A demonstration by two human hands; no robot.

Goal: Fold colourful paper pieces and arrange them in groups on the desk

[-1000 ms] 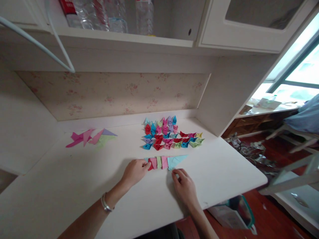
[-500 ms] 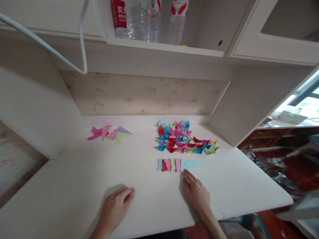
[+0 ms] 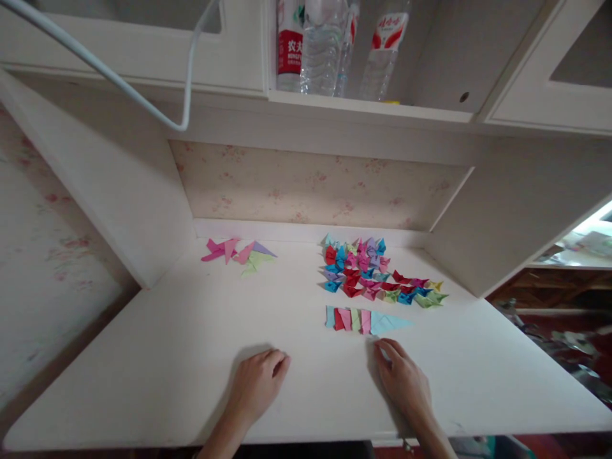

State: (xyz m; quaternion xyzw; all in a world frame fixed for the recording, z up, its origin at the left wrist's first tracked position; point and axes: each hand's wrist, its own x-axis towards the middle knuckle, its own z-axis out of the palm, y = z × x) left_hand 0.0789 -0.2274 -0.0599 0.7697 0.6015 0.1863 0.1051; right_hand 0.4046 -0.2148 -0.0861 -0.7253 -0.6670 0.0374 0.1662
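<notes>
My left hand point(image 3: 261, 381) rests loosely closed on the white tabletop point(image 3: 201, 357), with nothing showing in its fingers. To the right, my right hand point(image 3: 404, 377) is also curled, its fingertips just below the light blue pointed paper piece point(image 3: 388, 323) and apart from it. That piece lies at the right end of a row of narrow folded papers, among them a red strip point(image 3: 338, 320), a green strip point(image 3: 355, 320) and a pink strip point(image 3: 366, 322). Behind the row stand several small folded paper boats point(image 3: 352, 291) in many colours, grouped closely together.
Loose folded paper pieces point(image 3: 229, 249) in pink, purple and green lie at the back left. Above the desk, plastic bottles point(image 3: 321, 54) stand on an open shelf point(image 3: 373, 109). A white cable point(image 3: 119, 89) hangs at the upper left. Side panels point(image 3: 521, 204) border the desk.
My left hand has left the row's left end and come down onto the bare tabletop. My right hand has drawn slightly back from the light blue piece. The view has swung left.
</notes>
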